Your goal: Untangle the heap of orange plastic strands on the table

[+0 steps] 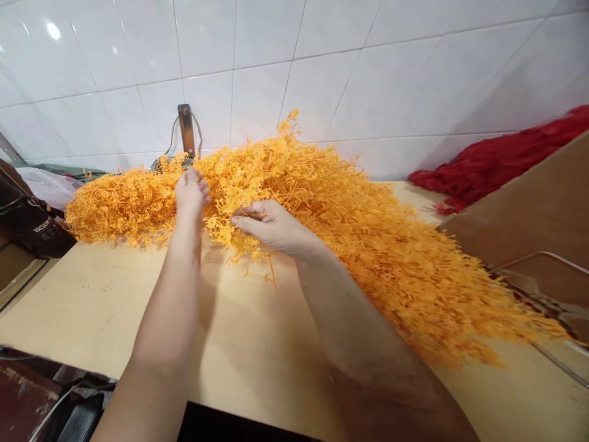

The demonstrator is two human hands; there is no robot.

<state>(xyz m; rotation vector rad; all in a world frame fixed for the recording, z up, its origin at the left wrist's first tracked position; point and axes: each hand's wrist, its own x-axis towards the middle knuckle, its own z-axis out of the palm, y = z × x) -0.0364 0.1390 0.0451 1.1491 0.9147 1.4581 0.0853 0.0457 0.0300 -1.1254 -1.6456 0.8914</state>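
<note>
A long heap of orange, wiry artificial-looking flower sprigs (391,245) lies across the tabletop. My right hand (276,227) pinches a small bunch of orange sprigs (237,230) by its thin stems at the near edge of the heap. To its left, my left hand (191,191) reaches into the orange pile with its fingers curled; what they hold, if anything, is hidden. Just behind that hand stands a short upright metal bracket (186,130) with a wire on it. Another lobe of orange sprigs (122,205) spreads to the left of my left hand.
The pale wooden table (92,294) meets a white tiled wall (257,98). At the right are a red fluffy pile (506,156) and a brown cardboard sheet (529,215). A black cylindrical container (32,215) and a white plastic bag (50,187) are at the left.
</note>
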